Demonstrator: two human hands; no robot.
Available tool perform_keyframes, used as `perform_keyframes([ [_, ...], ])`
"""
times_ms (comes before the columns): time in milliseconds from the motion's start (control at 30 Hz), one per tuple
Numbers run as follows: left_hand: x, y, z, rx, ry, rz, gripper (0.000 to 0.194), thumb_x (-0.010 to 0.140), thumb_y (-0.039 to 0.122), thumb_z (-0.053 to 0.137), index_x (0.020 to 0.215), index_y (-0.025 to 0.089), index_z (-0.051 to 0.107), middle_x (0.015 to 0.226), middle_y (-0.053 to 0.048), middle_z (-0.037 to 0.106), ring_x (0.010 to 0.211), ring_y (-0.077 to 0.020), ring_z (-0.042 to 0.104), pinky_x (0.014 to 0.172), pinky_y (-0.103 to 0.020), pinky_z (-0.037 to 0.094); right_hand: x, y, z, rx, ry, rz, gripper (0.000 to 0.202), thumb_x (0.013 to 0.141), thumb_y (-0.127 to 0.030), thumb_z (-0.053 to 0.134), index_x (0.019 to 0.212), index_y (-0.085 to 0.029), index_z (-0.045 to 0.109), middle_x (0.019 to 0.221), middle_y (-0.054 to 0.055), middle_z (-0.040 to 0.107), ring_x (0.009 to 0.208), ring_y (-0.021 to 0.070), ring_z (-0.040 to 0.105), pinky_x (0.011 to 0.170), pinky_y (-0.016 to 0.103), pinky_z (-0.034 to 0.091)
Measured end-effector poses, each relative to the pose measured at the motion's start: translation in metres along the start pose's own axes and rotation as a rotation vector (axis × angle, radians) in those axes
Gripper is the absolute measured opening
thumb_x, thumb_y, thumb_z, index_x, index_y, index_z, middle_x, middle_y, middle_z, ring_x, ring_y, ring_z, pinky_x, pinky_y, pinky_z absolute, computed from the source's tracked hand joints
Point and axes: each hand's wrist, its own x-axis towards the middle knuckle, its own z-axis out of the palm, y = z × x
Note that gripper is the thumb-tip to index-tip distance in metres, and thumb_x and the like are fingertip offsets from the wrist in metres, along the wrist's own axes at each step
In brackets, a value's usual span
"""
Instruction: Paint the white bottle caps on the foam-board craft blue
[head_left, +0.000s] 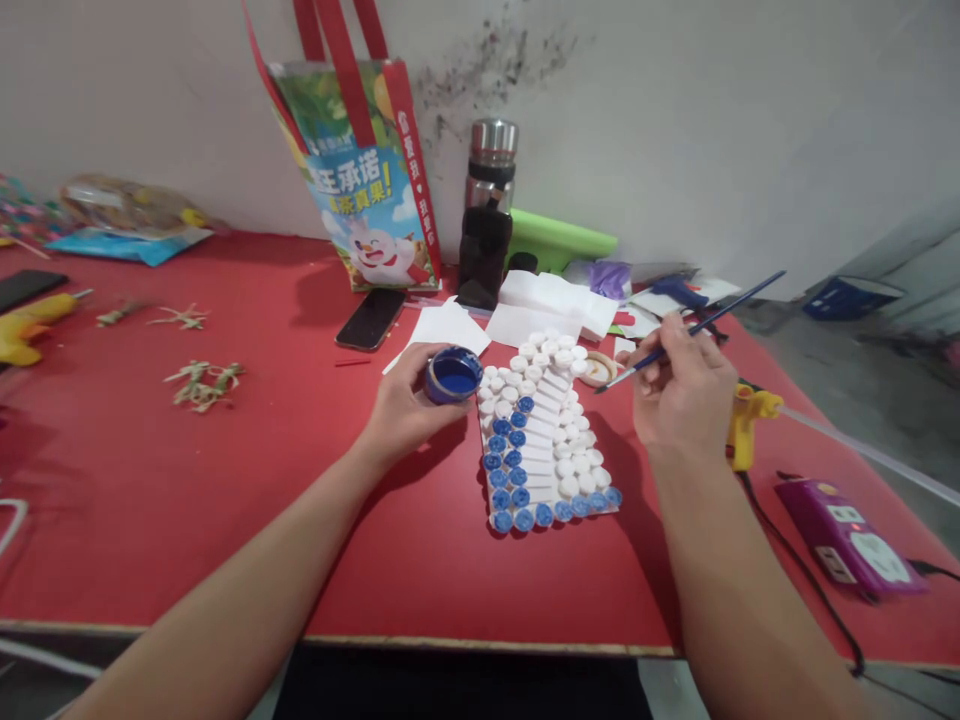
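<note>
Red table (289, 385) under disc-covered panel (540, 440); smudged pale wall (675, 130), grey floor (855, 370).

Open room is stretching across the left front of the red table (292, 440); obstacles are crowding its back and right.
A bare strip is running along the front edge, below the cap-covered panel (541, 440). The paint jar (454, 380) in the left hand (401, 412) is blocking the panel's upper left; the right hand (684, 390) and its slanting paintbrush (739, 303) are barring the upper right. Behind, the shopping bag (371, 195), flask (491, 165) and folded paper (551, 308) are forming a barrier; rightward, the yellow glue gun (744, 425) and purple box (847, 538) are narrowing the passage.
</note>
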Motion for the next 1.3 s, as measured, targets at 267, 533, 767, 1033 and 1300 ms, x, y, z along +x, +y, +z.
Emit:
perform_keyframes([
  [267, 0.000, 0.000, 0.001, -0.002, 0.057, -0.082, 0.053, 0.073, 0.035, 0.097, 0.118, 0.022, 0.071, 0.118, -0.008, 0.080, 0.108, -0.0308, 0.078, 0.095, -0.047, 0.065, 0.004, -0.001, -0.003, 0.067, -0.005, -0.028, 0.043, 0.088, -0.057, 0.092, 0.073, -0.022, 0.070, 0.052, -0.010, 0.048, 0.041, 0.0037, 0.036, 0.037, 0.021, 0.031],
  [533, 0.001, 0.001, 0.000, 0.097, 0.040, -0.072, 0.056, 0.077, 0.037, 0.096, 0.125, 0.023, 0.072, 0.134, -0.010, 0.077, 0.125, -0.0351, 0.075, 0.111, -0.053, 0.062, 0.010, 0.008, -0.008, 0.094, -0.026, 0.040, 0.041, 0.086, -0.056, 0.094, 0.077, -0.023, 0.072, 0.053, -0.012, 0.049, 0.041, 0.0035, 0.039, 0.049, 0.022, 0.051],
  [767, 0.002, -0.009, -0.004, 0.194, 0.043, 0.001, 0.059, 0.078, 0.039, 0.095, 0.131, 0.024, 0.072, 0.136, -0.011, 0.076, 0.127, -0.0374, 0.074, 0.113, -0.057, 0.060, 0.004, 0.009, 0.001, 0.136, -0.065, -0.032, 0.018, 0.090, -0.040, 0.089, 0.091, -0.025, 0.079, 0.069, -0.006, 0.067, 0.056, 0.0084, 0.056, 0.064, 0.030, 0.059],
  [1033, 0.008, -0.017, -0.006, 0.206, 0.057, 0.168, 0.055, 0.081, 0.037, 0.095, 0.130, 0.026, 0.073, 0.132, -0.010, 0.077, 0.122, -0.0362, 0.075, 0.108, -0.054, 0.064, -0.020, 0.000, 0.013, -0.078, -0.095, -0.235, 0.021, 0.112, -0.040, 0.061, 0.112, -0.027, 0.077, 0.088, 0.000, 0.076, 0.069, 0.0136, 0.071, 0.066, 0.033, 0.060],
  [1300, 0.009, -0.027, -0.007, 0.144, 0.058, 0.130, 0.059, 0.078, 0.036, 0.098, 0.131, 0.025, 0.073, 0.134, -0.010, 0.076, 0.126, -0.0344, 0.074, 0.110, -0.052, 0.062, -0.036, -0.006, 0.020, -0.135, -0.159, -0.280, 0.030, 0.112, -0.048, 0.063, 0.104, -0.026, 0.081, 0.081, 0.000, 0.074, 0.063, 0.0126, 0.070, 0.062, 0.033, 0.057],
])
